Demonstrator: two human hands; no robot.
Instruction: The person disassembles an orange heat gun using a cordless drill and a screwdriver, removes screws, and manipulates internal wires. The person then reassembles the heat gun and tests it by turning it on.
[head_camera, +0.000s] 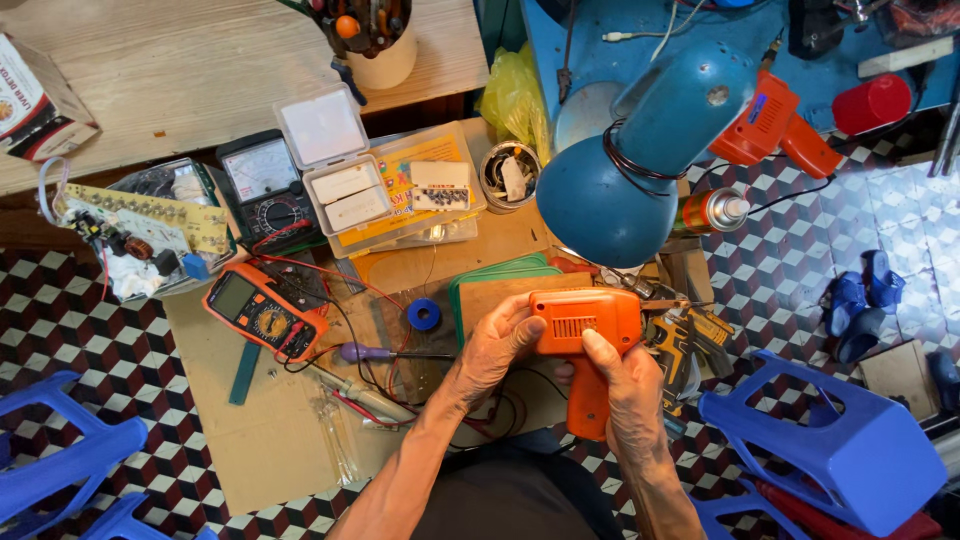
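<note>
While you sit over a cardboard sheet (260, 440) on the checkered floor (790, 270), your left hand (495, 345) and right hand (625, 385) both grasp the orange solder gun (583, 335) before you. A blue lamp (640, 165) hides the clutter beneath; the gun's tip is hard to make out.

two orange soldering guns (585, 330) (775, 125), two multimeters (265, 312) (268, 190)

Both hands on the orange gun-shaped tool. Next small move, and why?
Probably lower the orange tool onto the cardboard sheet. The left hand cups its rear and the right hand wraps the grip, so it hangs in mid-air while the purple-handled screwdriver lies beside them.
</note>
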